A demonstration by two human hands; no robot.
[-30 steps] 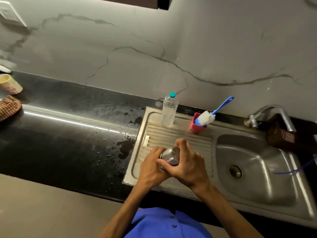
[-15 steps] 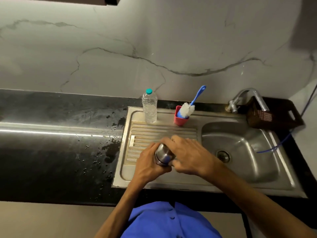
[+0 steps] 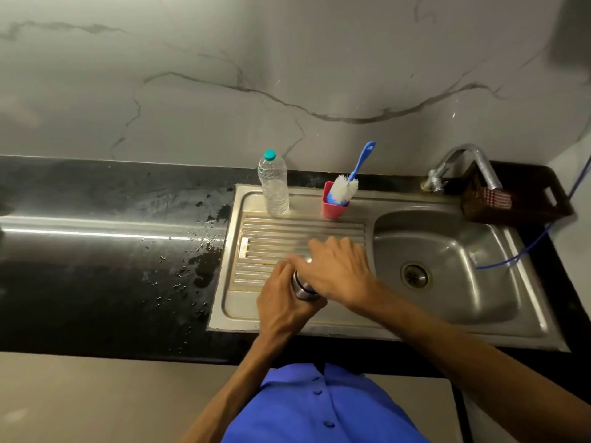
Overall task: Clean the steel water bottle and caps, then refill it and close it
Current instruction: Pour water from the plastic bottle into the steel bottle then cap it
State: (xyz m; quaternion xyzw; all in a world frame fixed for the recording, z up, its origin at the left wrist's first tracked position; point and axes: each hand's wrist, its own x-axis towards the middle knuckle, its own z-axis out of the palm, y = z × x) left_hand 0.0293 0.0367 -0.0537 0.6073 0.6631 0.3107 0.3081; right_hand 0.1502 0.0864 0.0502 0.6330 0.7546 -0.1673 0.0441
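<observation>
The steel water bottle (image 3: 301, 286) stands on the ribbed drainboard (image 3: 271, 238) of the sink, mostly hidden by my hands. My left hand (image 3: 283, 302) is wrapped around its body from the left. My right hand (image 3: 339, 268) lies over its top, fingers closed on the cap, which is almost fully covered. A bottle brush (image 3: 347, 187) with white bristles and a blue handle leans in a small red cup (image 3: 332, 209) at the back of the drainboard.
A clear plastic water bottle (image 3: 274, 187) with a teal cap stands behind the drainboard. The sink basin (image 3: 447, 251) with drain lies to the right, under a steel tap (image 3: 463, 164). A brown basket (image 3: 511, 196) sits at the back right. The black counter (image 3: 112, 251) left is wet.
The camera view has swung right and down. My right hand has turned on the bottle's top, fingers now spread further over the cap. The left hand keeps its hold.
</observation>
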